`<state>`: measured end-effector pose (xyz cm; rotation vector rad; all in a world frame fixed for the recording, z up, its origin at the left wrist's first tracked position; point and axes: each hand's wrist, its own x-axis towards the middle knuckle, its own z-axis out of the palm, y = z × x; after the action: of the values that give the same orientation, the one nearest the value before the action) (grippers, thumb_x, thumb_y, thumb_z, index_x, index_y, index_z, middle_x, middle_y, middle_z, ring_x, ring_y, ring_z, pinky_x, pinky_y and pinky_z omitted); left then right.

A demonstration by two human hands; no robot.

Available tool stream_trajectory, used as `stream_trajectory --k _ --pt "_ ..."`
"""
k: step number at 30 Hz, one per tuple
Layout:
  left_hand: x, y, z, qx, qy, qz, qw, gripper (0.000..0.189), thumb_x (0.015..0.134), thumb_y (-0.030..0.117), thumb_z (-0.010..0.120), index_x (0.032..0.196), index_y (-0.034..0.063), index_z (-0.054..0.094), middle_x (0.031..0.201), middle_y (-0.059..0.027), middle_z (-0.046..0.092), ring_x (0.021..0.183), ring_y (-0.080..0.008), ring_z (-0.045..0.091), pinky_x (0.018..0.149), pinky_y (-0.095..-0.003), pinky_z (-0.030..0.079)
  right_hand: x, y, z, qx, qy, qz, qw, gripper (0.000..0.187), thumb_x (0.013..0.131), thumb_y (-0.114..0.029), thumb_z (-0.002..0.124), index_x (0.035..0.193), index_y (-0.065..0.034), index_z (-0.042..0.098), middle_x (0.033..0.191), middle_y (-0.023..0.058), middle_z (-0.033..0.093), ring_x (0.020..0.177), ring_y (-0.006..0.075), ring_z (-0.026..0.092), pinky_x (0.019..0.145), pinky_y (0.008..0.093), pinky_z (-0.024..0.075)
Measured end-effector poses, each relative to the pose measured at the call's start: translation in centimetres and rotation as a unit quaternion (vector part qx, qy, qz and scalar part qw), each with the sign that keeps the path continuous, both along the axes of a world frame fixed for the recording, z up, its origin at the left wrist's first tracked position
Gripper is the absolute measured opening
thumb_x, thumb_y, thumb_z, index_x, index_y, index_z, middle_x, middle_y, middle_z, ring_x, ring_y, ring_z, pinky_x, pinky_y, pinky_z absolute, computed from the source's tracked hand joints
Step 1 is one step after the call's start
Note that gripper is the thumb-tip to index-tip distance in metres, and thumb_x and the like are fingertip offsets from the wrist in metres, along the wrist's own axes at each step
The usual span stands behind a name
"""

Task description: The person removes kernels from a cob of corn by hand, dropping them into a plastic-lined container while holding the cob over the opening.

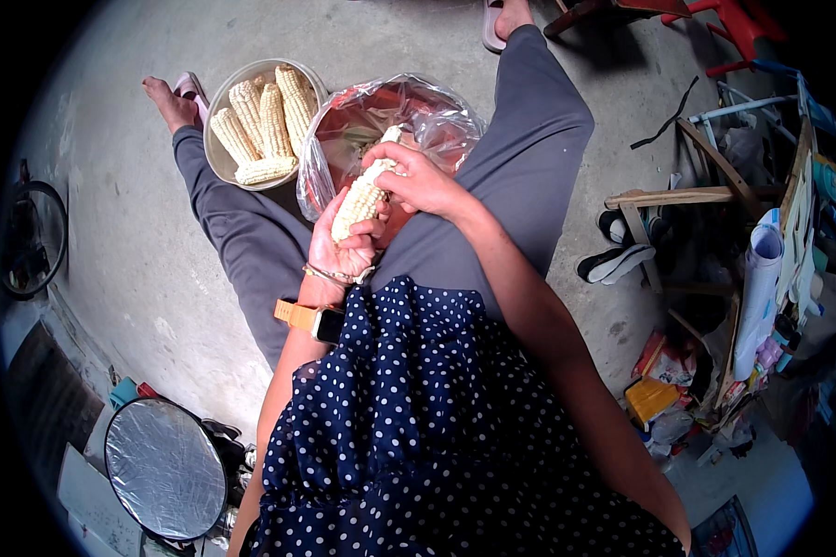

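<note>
Pale ears of dried corn are in view. My left hand (348,233), palm up, is wrapped around the lower part of one ear of corn (359,207), its rows of kernels facing up. My right hand (418,179) grips the same ear higher up, thumb and fingers on its kernels. The ear's far tip sticks out past my right fingers, above a clear plastic bag (453,115) that lines a reddish container. Some husk-like material shows inside the bag, partly hidden by my hands. To its left, a round plastic tub (216,150) holds several more ears (273,118).
My legs (540,139) spread around the tub and bag on the concrete floor (139,230). On the right stand a wooden frame (703,195), shoes (613,264), a paper roll (759,292) and a red stool (735,31). A round silvery cover (166,468) is at lower left.
</note>
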<state>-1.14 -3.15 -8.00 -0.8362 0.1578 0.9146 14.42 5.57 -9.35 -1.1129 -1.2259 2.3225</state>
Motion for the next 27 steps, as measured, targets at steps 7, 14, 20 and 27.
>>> stream_trajectory --k 7,14,20,27 --pt "-0.5 -0.3 0.0 0.029 -0.019 -0.004 0.999 0.044 0.093 0.034 0.041 0.118 -0.0030 0.041 0.095 -0.0176 0.046 0.059 -0.0116 0.044 0.036 -0.0170 0.036 0.1 0.2 1.3 -0.007 -0.009 0.033 0.999 0.023 0.089 -0.021 0.056 0.110 -0.0123 0.052 0.065 -0.0039 0.048 0.044 0.0015 0.031 0.037 0.0183 0.0221" --pt "-0.5 -0.6 -0.1 0.042 -0.001 -0.053 0.998 0.044 0.094 0.034 0.041 0.117 -0.0033 0.040 0.092 -0.0167 0.045 0.057 -0.0118 0.043 0.034 -0.0179 0.036 -0.1 -0.3 -0.4 0.071 -0.011 0.055 0.996 0.021 0.089 -0.031 0.057 0.096 -0.0125 0.051 0.056 -0.0073 0.040 0.042 0.0018 0.029 0.035 0.0209 0.0192" --pt "-0.3 -0.6 -0.4 0.056 0.048 -0.077 0.994 0.044 0.094 0.036 0.040 0.115 -0.0030 0.041 0.091 -0.0173 0.048 0.055 -0.0118 0.043 0.033 -0.0170 0.036 -0.2 -0.4 -0.9 0.116 -0.029 0.027 0.992 0.031 0.085 -0.034 0.062 0.087 -0.0047 0.053 0.077 0.0047 0.056 0.073 0.0111 0.050 0.064 0.0275 0.0424" --pt "-0.1 0.1 -0.4 0.064 0.128 -0.116 0.983 0.045 0.094 0.038 0.040 0.117 -0.0012 0.044 0.089 -0.0168 0.052 0.050 -0.0094 0.043 0.031 -0.0154 0.034 -0.7 -1.0 -3.3 0.169 -0.044 -0.027 0.984 0.019 0.091 -0.029 0.052 0.093 -0.0105 0.050 0.069 -0.0017 0.047 0.055 0.0038 0.040 0.043 0.0210 0.0307"
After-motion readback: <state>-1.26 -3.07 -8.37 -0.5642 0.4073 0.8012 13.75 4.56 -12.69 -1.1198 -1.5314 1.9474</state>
